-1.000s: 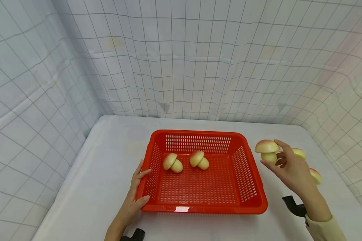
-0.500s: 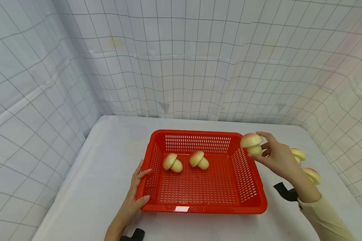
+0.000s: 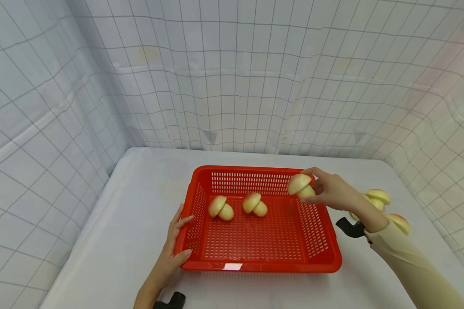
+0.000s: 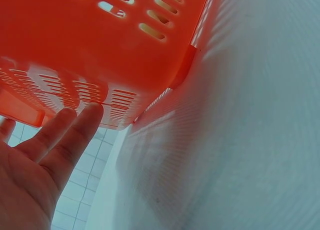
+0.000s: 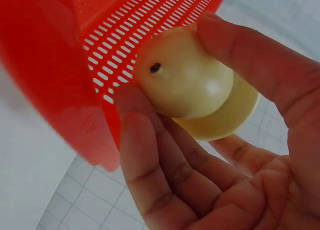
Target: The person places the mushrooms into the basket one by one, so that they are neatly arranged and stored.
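Observation:
In the head view a red perforated basket (image 3: 255, 267) stands on the table, with two yellow mushroom-shaped pieces (image 3: 221, 208) (image 3: 254, 204) lying in its left and middle part. My right hand (image 3: 334, 191) pinches a third mushroom piece (image 3: 300, 185), tilted, over the basket's back right corner. The right wrist view shows thumb and fingers round the pale piece (image 5: 185, 72), which has a dark spot on its rounded end. My left hand (image 3: 170, 253) rests at the basket's left side, thumb on the rim; in the left wrist view its straight fingers (image 4: 75, 140) touch the slotted wall.
More mushroom pieces (image 3: 378, 196) (image 3: 398, 223) lie on the white table (image 3: 112, 240) to the right of the basket, partly behind my right forearm. White cloth with a grid pattern (image 3: 232, 77) hangs behind the table and at both sides.
My right hand has moved left with its mushroom piece, from beside the basket to over its back right corner, and the piece has tilted. The left hand and the basket have stayed in place.

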Demonstrator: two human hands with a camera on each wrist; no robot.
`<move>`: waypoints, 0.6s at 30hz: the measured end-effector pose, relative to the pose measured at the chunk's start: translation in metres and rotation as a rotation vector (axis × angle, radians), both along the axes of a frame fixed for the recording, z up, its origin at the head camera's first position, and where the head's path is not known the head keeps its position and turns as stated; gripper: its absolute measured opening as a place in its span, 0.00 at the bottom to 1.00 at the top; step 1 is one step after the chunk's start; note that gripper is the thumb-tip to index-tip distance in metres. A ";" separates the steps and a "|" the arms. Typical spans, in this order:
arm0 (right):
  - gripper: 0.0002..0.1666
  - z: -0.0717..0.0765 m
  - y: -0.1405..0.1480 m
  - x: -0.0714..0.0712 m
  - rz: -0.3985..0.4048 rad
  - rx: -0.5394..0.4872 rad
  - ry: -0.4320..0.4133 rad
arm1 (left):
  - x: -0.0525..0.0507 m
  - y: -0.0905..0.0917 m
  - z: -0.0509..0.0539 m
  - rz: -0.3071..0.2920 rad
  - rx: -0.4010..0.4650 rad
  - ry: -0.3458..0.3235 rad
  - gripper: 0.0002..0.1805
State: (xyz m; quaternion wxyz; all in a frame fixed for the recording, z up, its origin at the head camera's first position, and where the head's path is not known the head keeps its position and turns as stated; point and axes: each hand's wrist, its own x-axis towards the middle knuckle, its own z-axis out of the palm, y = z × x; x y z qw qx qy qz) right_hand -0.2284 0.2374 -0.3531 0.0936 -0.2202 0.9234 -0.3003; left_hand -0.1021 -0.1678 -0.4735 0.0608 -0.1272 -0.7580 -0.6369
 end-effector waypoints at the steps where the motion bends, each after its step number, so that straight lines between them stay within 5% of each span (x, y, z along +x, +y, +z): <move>1: 0.38 -0.001 -0.002 -0.002 0.011 0.001 -0.018 | 0.000 0.000 0.000 -0.002 0.000 -0.001 0.38; 18: 0.36 -0.015 -0.034 -0.025 0.155 0.124 -0.051 | -0.001 -0.001 -0.001 0.000 -0.004 0.000 0.39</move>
